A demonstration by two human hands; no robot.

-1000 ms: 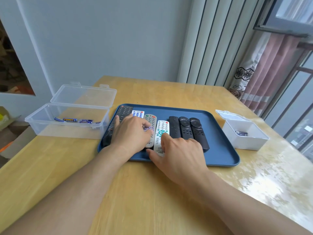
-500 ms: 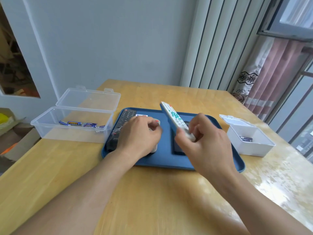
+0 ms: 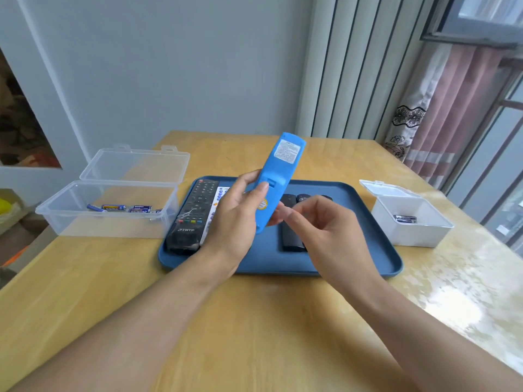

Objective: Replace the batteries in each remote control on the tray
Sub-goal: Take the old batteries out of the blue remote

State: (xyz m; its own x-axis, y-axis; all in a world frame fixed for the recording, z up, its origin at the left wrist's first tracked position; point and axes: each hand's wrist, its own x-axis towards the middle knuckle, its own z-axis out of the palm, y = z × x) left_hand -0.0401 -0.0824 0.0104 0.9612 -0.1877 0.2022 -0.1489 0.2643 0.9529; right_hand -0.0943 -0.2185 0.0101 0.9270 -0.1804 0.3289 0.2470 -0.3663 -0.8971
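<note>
Remote (image 3: 278,176): back-up above tray (image 3: 353,258).
Left hand (image 3: 235,219): grip grasps remote, thumb on battery cover.
Right hand (image 3: 325,224): released, fingers beside remote.
Technique: steady body; slide cover along its track.

The long black remote (image 3: 190,215) at the left of the tray carries a pale brand mark near its lower end, reading roughly "JTMTF". Print on the blue remote's white label (image 3: 287,151) is too small to read.
</note>
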